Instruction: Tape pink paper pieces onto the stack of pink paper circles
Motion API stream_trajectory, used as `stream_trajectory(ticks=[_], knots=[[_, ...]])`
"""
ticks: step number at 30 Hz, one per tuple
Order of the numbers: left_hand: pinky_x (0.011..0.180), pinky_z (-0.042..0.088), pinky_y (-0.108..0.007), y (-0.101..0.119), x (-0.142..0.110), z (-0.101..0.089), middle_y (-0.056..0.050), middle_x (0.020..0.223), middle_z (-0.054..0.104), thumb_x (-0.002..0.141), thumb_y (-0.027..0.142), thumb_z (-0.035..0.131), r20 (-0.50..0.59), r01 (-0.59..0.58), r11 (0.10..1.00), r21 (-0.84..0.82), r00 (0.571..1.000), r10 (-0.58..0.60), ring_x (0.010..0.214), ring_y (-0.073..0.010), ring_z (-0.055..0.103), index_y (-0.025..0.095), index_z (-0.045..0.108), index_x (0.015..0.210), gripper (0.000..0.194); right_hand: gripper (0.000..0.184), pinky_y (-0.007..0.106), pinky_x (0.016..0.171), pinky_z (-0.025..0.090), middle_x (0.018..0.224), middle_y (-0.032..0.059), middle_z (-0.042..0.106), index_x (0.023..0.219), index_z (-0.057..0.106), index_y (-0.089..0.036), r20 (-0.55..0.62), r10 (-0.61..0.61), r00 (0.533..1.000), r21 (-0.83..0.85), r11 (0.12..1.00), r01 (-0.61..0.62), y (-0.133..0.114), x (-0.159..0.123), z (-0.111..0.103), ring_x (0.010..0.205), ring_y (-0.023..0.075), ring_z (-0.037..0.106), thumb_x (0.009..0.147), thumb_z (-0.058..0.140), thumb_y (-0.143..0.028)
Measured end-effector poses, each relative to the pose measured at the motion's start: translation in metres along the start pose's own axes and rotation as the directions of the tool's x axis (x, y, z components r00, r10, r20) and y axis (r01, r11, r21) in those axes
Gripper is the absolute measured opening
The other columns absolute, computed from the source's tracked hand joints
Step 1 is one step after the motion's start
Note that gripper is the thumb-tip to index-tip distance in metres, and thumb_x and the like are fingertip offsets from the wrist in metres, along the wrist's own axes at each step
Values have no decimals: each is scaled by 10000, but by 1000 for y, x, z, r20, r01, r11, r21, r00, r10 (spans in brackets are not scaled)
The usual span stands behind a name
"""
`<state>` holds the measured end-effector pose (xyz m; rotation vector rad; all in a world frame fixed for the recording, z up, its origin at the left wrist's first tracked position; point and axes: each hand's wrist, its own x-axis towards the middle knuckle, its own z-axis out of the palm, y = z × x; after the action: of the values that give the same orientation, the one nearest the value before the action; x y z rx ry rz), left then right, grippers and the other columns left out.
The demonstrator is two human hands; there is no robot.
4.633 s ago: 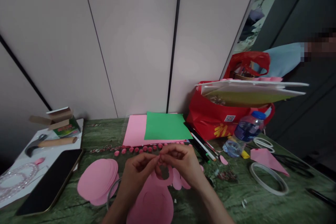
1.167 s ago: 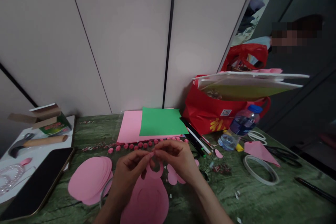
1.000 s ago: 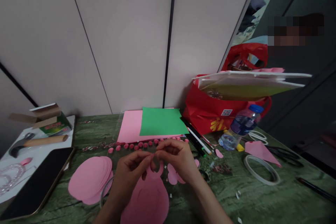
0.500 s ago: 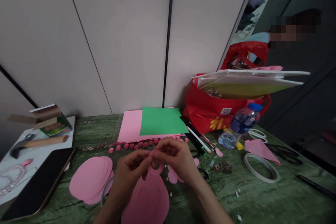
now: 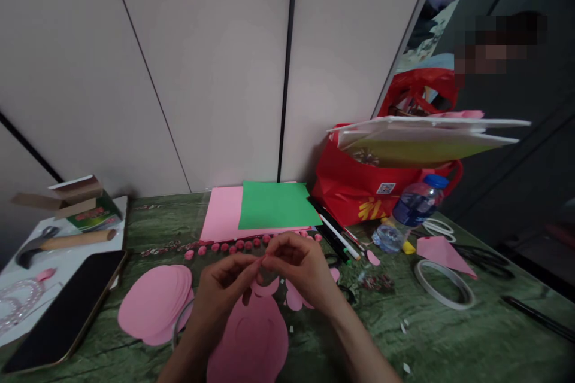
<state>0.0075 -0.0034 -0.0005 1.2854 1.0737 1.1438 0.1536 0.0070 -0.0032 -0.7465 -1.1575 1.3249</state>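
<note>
My left hand and my right hand meet fingertip to fingertip above the table. Both pinch a small piece of pink paper, mostly hidden by the fingers. Just below them lies a large rounded pink paper cutout, with a smaller pink piece at its far end. To the left of my left hand sits a stack of pink paper petals; a roll of tape is partly hidden behind my wrist. Small pink petals lie beside my right hand.
Behind my hands are a row of small pink balls and a green sheet. A phone and hammer lie left. A red bag, water bottle and tape roll are right, with a person beyond.
Both hands stay together, fingers still pinching. The pink paper between the fingertips shows less now. The whole view has shifted very slightly.
</note>
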Motion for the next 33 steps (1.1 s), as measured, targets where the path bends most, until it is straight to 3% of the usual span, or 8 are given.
stream_trajectory(ticks=[3, 8, 11, 16, 23, 26, 30, 33], knots=[[415, 380, -177, -1, 0, 0, -3, 571, 600, 708, 249, 646, -2, -3, 1000, 0, 1000, 3, 492, -92, 483, 153, 676, 736, 105, 149, 236, 522, 507, 577, -26, 621, 672, 633, -174, 20, 25, 999, 31, 999, -25, 1, 0, 0, 517, 119, 610, 603, 749, -236], [413, 381, -175, 1, 1, -1, -8, 603, 605, 702, 284, 657, -22, -5, 1000, -19, 1000, 4, 490, -88, 496, 151, 677, 749, 143, 154, 271, 644, 543, 799, 25, 694, 823, 694, -210, 76, -35, 997, -62, 997, 39, -5, 0, -2, 690, 141, 644, 679, 688, -266], [418, 377, -172, 2, 1, -1, -9, 607, 604, 705, 282, 658, -45, 0, 1000, -23, 999, -1, 490, -84, 493, 149, 677, 745, 140, 158, 288, 682, 547, 829, 26, 703, 847, 700, -221, 82, -39, 996, -82, 996, 46, -6, 0, -2, 727, 146, 648, 696, 671, -257], [426, 377, -183, 1, 1, -1, -4, 573, 591, 718, 275, 638, -4, -21, 1000, 22, 1000, 21, 478, -87, 480, 152, 669, 678, 133, 90, 230, 609, 524, 716, -3, 675, 735, 679, -196, 34, -28, 999, -20, 999, 29, -2, 0, 0, 644, 115, 634, 650, 708, -190], [435, 358, -195, 0, 0, -3, 1, 552, 587, 711, 279, 639, 0, -41, 995, 87, 999, 41, 457, -86, 469, 151, 679, 674, 139, 135, 218, 520, 483, 576, -40, 596, 633, 628, -177, 63, -24, 998, 51, 998, 21, -1, 0, 3, 525, 100, 591, 587, 755, -190], [437, 354, -189, 0, 0, -3, 4, 543, 587, 709, 284, 647, -25, -36, 995, 96, 999, 39, 452, -79, 466, 151, 682, 668, 143, 114, 232, 558, 509, 633, -29, 619, 672, 659, -188, 72, -32, 997, 57, 998, 28, -3, -1, 3, 563, 107, 610, 599, 747, -190], [429, 356, -178, 1, 0, -2, 8, 582, 606, 705, 296, 659, -72, -43, 996, 73, 996, 48, 456, -72, 463, 167, 694, 736, 138, 116, 276, 687, 538, 856, 27, 681, 780, 698, -203, 91, -52, 995, -29, 998, 54, -6, -1, 1, 727, 137, 638, 669, 696, -238], [426, 359, -181, 3, -1, -1, -3, 595, 630, 691, 302, 669, -96, -53, 994, 98, 993, 63, 451, -74, 458, 164, 698, 746, 151, 124, 285, 682, 540, 846, 29, 696, 778, 706, -202, 58, -50, 997, -38, 998, 52, -6, -1, 1, 701, 143, 644, 673, 695, -268]])
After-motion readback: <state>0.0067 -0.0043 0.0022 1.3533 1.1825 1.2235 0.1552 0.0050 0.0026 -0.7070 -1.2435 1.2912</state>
